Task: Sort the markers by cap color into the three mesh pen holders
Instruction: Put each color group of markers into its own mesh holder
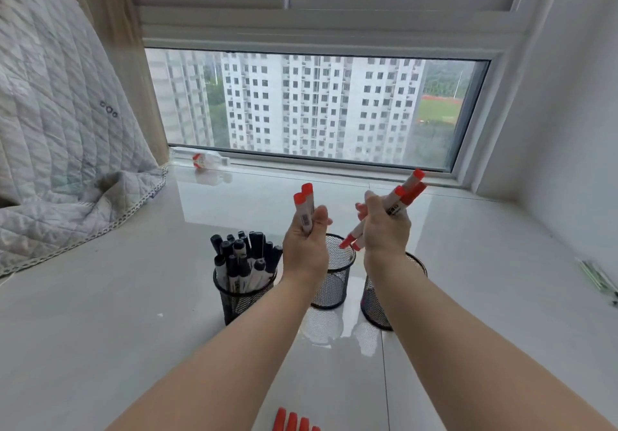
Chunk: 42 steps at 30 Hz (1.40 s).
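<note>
Three black mesh pen holders stand in a row on the white sill. The left holder is packed with several black-capped markers. The middle holder looks empty from here. My right forearm partly hides the right holder. My left hand grips two red-capped markers upright above the middle holder. My right hand grips a bundle of several red-capped markers, some pointing up right and some down left over the middle holder's rim.
More red caps lie at the bottom edge near me. A quilted blanket covers the left side. A small clear bottle lies by the window frame. Green-tinted packets sit at the right edge, beside the white wall.
</note>
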Tool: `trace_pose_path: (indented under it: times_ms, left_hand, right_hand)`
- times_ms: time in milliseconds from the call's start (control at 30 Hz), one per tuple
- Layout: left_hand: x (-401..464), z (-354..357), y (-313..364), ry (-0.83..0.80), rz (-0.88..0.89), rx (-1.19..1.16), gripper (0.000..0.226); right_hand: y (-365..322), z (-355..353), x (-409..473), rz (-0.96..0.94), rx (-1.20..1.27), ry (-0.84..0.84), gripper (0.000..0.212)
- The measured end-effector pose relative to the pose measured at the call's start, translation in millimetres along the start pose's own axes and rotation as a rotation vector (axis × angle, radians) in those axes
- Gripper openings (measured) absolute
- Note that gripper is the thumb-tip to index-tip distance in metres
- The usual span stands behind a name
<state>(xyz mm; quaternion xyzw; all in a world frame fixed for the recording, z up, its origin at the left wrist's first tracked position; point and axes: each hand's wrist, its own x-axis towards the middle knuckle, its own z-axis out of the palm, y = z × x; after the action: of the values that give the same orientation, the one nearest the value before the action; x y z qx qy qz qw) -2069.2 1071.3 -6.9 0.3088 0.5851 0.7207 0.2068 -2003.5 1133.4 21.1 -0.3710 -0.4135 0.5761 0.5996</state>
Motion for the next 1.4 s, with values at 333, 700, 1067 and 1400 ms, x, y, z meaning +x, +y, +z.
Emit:
trace_pose_path:
  times_ms: [333, 700, 1067, 1400]
  left_hand:
    - [24.7, 7.7, -53.3, 0.085, -0.092, 0.135, 0.016]
    - [-0.9, -0.6, -47.3, 0.057, -0.171, 0.206, 0.021]
    - [-49.7, -29.3, -42.2, 0.064, -0.213, 0.197, 0.012]
    - [-49.6, -33.2, -38.4, 0.048, -0.201, 0.226, 0.013]
  right_hand:
    - [43.9, 12.2, 21.6, -0.067, -0.392, -0.257, 0.035]
    - [36.2, -0.6, -0.4, 0.112, -0.406, -0.214, 0.023]
    - [58.0, -40.2, -57.4, 0.153, -0.363, -0.214, 0.023]
    - [47.4, -49.0, -59.1, 0.189, -0.391, -0.298, 0.009]
